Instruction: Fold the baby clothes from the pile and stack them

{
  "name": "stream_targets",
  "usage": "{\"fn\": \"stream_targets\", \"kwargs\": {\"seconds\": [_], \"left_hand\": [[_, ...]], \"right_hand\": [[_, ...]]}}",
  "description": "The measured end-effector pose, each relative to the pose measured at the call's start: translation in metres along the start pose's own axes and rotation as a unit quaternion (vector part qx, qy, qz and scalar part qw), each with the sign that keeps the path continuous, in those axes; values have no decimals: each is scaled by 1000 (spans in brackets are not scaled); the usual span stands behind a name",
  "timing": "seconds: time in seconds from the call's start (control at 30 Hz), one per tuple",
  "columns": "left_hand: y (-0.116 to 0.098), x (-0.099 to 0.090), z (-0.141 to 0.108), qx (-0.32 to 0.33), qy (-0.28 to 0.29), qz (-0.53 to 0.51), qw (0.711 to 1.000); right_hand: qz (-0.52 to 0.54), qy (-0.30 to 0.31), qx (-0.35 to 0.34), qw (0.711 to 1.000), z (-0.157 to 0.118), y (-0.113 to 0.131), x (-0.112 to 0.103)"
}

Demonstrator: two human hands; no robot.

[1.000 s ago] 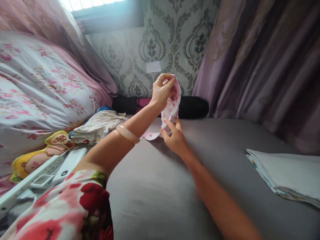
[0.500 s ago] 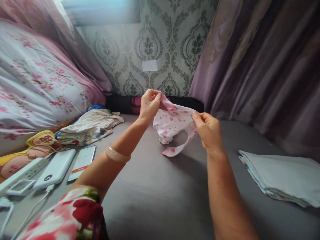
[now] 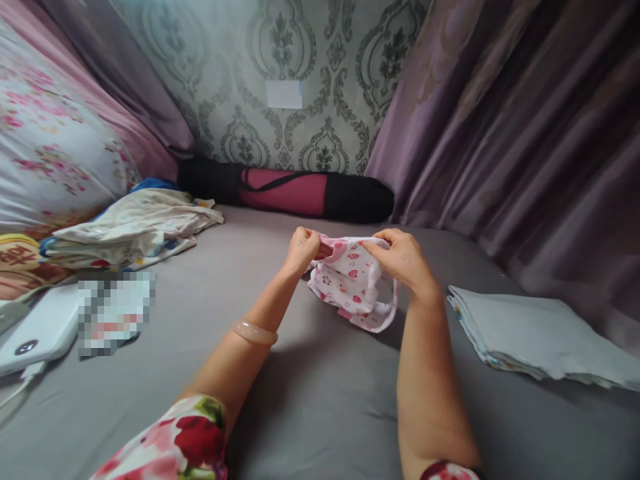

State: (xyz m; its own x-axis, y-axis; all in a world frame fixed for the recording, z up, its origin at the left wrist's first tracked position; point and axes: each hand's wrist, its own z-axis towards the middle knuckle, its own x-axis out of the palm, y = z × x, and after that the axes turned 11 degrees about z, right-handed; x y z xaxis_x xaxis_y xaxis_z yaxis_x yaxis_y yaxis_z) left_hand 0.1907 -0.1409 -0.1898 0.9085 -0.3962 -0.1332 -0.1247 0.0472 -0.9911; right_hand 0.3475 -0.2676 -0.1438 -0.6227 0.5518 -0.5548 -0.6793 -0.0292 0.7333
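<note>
A small white cloth garment (image 3: pixel 353 283) with pink trim and a red heart-like and flower print hangs between my hands, low over the grey bedding. Its exact kind does not show. My left hand (image 3: pixel 303 251) pinches the pink upper left edge, with some fingertips tucked behind the fabric. At the upper right corner, my right hand (image 3: pixel 404 260) grips the cloth between thumb and fingers. A narrow band of the same cloth loops down on the right side. Part of the garment's back is hidden.
Grey bedding (image 3: pixel 310 413) lies beneath. Folded white cloths (image 3: pixel 540 333) sit at right, crumpled cloths (image 3: pixel 135 220) at left. Nearer left are a white power bank (image 3: pixel 40 327) with a cable and a blurred-out item (image 3: pixel 117 313). A black-and-pink long bag (image 3: pixel 285 192) lies along the wall.
Both hands have lowered with the garment, and my right hand has shifted its hold along the top edge. The dangling band now forms a loop. The view has tilted down.
</note>
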Motion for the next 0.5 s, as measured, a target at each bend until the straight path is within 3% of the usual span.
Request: {"fn": "stream_targets", "kwargs": {"seconds": [0.2, 0.5], "left_hand": [[5, 11, 4, -25, 3, -49, 998], [-7, 14, -12, 51, 83, -111, 989]], "right_hand": [[-2, -6, 0, 1000, 4, 0, 6], [-11, -33, 23, 999, 1, -1, -5]]}}
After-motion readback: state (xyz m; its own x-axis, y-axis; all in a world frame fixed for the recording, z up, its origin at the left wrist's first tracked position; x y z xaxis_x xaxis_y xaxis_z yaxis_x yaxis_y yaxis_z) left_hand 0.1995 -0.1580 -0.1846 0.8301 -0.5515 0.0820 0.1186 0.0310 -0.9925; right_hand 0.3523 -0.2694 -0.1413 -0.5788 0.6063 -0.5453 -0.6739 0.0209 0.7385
